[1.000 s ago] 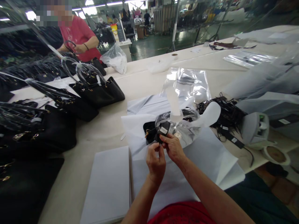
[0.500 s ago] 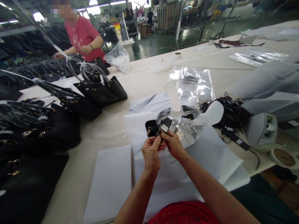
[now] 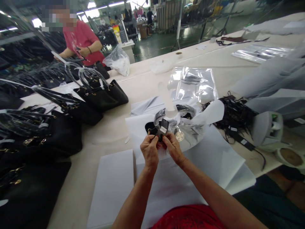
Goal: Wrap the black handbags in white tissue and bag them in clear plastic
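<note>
Between your left grip point(image 3: 149, 152) and right grip point(image 3: 175, 149), both pinching its dark lower end, stands a black hang tag point(image 3: 164, 123) with a white label point(image 3: 163, 129). Just beyond the grip lies the black handbag point(image 3: 149, 126), its handles point(image 3: 157, 116) film-wrapped. Nearer you, left of the grip, a stack of white sheets point(image 3: 114, 184) rests on the desk point(image 3: 95, 147).

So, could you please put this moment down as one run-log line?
left hand: at lower end of black tag, grip unclear | right hand: holding black tag | just beyond: plastic-wrapped handles | left: white paper stack
</note>
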`<action>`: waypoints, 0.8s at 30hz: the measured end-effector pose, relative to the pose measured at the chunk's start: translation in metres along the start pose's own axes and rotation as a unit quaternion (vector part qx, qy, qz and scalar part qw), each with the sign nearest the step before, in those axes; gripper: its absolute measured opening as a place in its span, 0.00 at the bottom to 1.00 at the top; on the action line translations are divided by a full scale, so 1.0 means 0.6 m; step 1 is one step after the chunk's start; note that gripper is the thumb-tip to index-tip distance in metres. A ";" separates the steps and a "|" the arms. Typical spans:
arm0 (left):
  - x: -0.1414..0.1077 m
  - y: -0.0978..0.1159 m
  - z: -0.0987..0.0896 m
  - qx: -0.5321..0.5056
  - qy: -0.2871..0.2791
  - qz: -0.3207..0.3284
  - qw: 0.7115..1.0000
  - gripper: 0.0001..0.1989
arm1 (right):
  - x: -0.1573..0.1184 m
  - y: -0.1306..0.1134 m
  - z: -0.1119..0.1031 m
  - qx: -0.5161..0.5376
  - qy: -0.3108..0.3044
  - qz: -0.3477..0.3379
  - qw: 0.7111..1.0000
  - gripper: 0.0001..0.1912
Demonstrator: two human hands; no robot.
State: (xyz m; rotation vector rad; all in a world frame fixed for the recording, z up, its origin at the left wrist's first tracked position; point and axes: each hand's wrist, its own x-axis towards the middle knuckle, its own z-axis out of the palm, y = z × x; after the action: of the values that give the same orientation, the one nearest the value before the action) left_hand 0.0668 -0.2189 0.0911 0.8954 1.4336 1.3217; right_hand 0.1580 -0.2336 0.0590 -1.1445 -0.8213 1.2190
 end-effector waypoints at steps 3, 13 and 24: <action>0.004 -0.003 -0.001 0.028 0.002 0.018 0.999 0.08 | -0.003 -0.003 0.001 0.011 0.015 0.000 1.000 0.13; -0.012 0.001 -0.049 0.094 -0.031 0.036 0.994 0.08 | 0.023 -0.050 -0.023 0.054 0.072 -0.017 0.996 0.12; -0.088 -0.008 -0.146 0.047 0.006 -0.112 0.993 0.17 | 0.035 -0.031 -0.037 0.042 0.000 -0.006 0.999 0.08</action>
State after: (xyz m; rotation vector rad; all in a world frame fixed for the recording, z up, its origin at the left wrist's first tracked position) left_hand -0.0020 -0.2943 0.0914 0.7637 1.5675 1.1006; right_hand 0.1881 -0.2174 0.0692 -1.0706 -0.7684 1.2321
